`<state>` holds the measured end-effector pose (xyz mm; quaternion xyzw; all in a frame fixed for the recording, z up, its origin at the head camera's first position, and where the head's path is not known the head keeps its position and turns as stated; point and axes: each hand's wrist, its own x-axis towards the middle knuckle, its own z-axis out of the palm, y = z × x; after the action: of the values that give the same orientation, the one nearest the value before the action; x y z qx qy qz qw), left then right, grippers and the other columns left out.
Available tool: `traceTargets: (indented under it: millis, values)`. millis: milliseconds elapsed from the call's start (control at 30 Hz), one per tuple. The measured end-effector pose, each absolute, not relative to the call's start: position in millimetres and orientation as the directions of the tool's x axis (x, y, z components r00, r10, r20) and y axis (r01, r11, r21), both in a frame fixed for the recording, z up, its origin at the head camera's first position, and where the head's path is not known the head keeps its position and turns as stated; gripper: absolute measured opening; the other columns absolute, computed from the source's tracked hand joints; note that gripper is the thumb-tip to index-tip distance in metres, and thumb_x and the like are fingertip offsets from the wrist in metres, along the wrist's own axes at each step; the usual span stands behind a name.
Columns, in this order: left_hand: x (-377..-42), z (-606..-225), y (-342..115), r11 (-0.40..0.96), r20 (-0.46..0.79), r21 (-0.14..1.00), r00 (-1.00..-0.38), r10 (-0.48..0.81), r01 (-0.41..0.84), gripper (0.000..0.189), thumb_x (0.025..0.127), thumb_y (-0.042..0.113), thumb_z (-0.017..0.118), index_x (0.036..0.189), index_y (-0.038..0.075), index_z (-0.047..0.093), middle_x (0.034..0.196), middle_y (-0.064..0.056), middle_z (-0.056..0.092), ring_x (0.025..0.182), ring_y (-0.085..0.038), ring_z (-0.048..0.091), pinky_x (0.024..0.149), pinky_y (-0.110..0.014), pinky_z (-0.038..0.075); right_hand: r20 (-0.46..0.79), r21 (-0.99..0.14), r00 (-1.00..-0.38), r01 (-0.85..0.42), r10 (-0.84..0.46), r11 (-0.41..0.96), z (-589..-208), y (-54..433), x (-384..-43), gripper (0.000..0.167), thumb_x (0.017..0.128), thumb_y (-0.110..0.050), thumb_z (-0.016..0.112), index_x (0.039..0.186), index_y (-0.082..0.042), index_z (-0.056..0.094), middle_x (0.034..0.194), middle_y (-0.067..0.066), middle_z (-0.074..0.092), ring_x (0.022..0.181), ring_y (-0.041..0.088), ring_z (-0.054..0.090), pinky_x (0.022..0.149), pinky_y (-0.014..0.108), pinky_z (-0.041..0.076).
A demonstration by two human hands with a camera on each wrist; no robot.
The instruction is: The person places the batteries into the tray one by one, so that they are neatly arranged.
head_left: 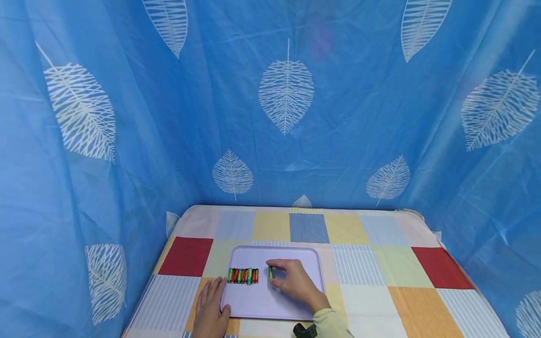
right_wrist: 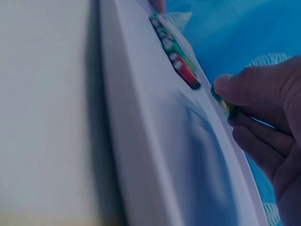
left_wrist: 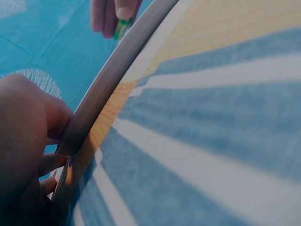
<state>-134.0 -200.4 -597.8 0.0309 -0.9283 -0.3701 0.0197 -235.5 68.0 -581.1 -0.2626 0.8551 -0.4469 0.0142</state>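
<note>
A pale lilac tray (head_left: 249, 305) lies on the table. On its left side, several red and green batteries (head_left: 243, 276) stand side by side in a row. To the right of that row, my right hand (head_left: 296, 282) pinches a green battery (head_left: 270, 273) between thumb and fingers over the tray; the right wrist view shows this battery (right_wrist: 224, 102) at the fingertips. My left hand (head_left: 211, 307) rests at the tray's left front corner, its fingers along the outer edge. In the left wrist view the thumb touches the tray's rim (left_wrist: 106, 80).
A patchwork tablecloth (head_left: 367, 263) in coloured squares covers the table. Blue curtains (head_left: 338, 141) with white leaf prints hang behind it and on both sides. A black strap device (head_left: 304, 330) sits on the right wrist, near the tray's front edge.
</note>
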Motion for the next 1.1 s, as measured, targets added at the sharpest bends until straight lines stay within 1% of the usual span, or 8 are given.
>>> traceTargets:
  millis: [167, 333, 567, 833, 900, 1000, 1100]
  values:
    - [-133.9, -598.3, -200.1, 0.725, 0.023, 0.688, -0.997, -0.067, -0.033, 0.074, 0.092, 0.005, 0.069, 0.162, -0.001, 0.047, 0.168, -0.029, 0.042, 0.159, -0.055, 0.022, 0.128, -0.078, 0.015, 0.213, -0.759, -0.851, -0.454, -0.481, 0.466, -583.9, 52.9, -236.8, 0.05, 0.086, -0.004, 0.088, 0.135, -0.006, 0.077, 0.132, 0.006, 0.08, 0.124, 0.027, 0.076, 0.108, 0.04, 0.062]
    - [-133.2, -599.5, -199.1, 0.728, 0.029, 0.685, -0.997, -0.065, -0.027, 0.074, 0.092, 0.006, 0.069, 0.162, -0.001, 0.047, 0.168, -0.029, 0.043, 0.159, -0.055, 0.022, 0.128, -0.078, 0.015, 0.243, -0.721, -0.838, -0.493, -0.488, 0.487, -585.6, 42.2, -237.4, 0.05, 0.084, -0.002, 0.089, 0.132, -0.005, 0.078, 0.129, 0.006, 0.081, 0.123, 0.024, 0.076, 0.109, 0.037, 0.062]
    - [-134.0, -599.6, -198.2, 0.729, 0.038, 0.685, -0.998, -0.056, -0.015, 0.074, 0.091, 0.006, 0.069, 0.161, -0.002, 0.048, 0.167, -0.03, 0.043, 0.159, -0.055, 0.022, 0.127, -0.078, 0.015, 0.265, -0.688, -0.837, -0.512, -0.478, 0.514, -585.3, 35.5, -235.6, 0.049, 0.083, 0.0, 0.09, 0.13, -0.003, 0.078, 0.127, 0.01, 0.082, 0.122, 0.027, 0.077, 0.107, 0.041, 0.063]
    - [-135.6, -599.0, -198.6, 0.721, 0.039, 0.693, -0.998, -0.046, -0.007, 0.073, 0.091, 0.004, 0.069, 0.161, -0.002, 0.048, 0.166, -0.031, 0.044, 0.158, -0.056, 0.022, 0.128, -0.078, 0.014, 0.263, -0.68, -0.851, -0.498, -0.455, 0.538, -586.4, 41.2, -234.8, 0.052, 0.084, -0.008, 0.09, 0.134, -0.006, 0.077, 0.13, 0.006, 0.081, 0.124, 0.025, 0.075, 0.11, 0.041, 0.061]
    - [-135.3, -598.6, -198.8, 0.712, 0.033, 0.702, -0.998, -0.046, -0.009, 0.072, 0.091, 0.004, 0.069, 0.16, -0.002, 0.049, 0.166, -0.031, 0.044, 0.159, -0.057, 0.022, 0.128, -0.077, 0.014, 0.274, -0.672, -0.849, -0.505, -0.452, 0.541, -586.9, 46.2, -234.2, 0.051, 0.085, -0.01, 0.089, 0.134, -0.006, 0.077, 0.131, 0.006, 0.08, 0.124, 0.026, 0.076, 0.109, 0.042, 0.061]
    - [-134.7, -597.3, -200.5, 0.699, 0.026, 0.715, -0.999, -0.035, -0.006, 0.071, 0.092, 0.005, 0.069, 0.16, -0.002, 0.049, 0.166, -0.032, 0.044, 0.158, -0.057, 0.023, 0.128, -0.078, 0.014, 0.279, -0.678, -0.855, -0.498, -0.437, 0.54, -584.9, 56.9, -232.7, 0.048, 0.09, -0.015, 0.087, 0.135, -0.004, 0.077, 0.132, 0.008, 0.08, 0.124, 0.028, 0.076, 0.107, 0.045, 0.063]
    - [-134.2, -594.3, -205.4, 0.699, 0.057, 0.714, -0.998, -0.013, 0.032, 0.068, 0.093, 0.005, 0.07, 0.158, -0.004, 0.051, 0.162, -0.033, 0.047, 0.155, -0.06, 0.029, 0.124, -0.081, 0.022, 0.291, -0.681, -0.864, -0.489, -0.411, 0.545, -579.3, 70.5, -231.9, 0.045, 0.094, -0.019, 0.085, 0.135, -0.004, 0.077, 0.132, 0.009, 0.079, 0.121, 0.03, 0.077, 0.104, 0.047, 0.064]
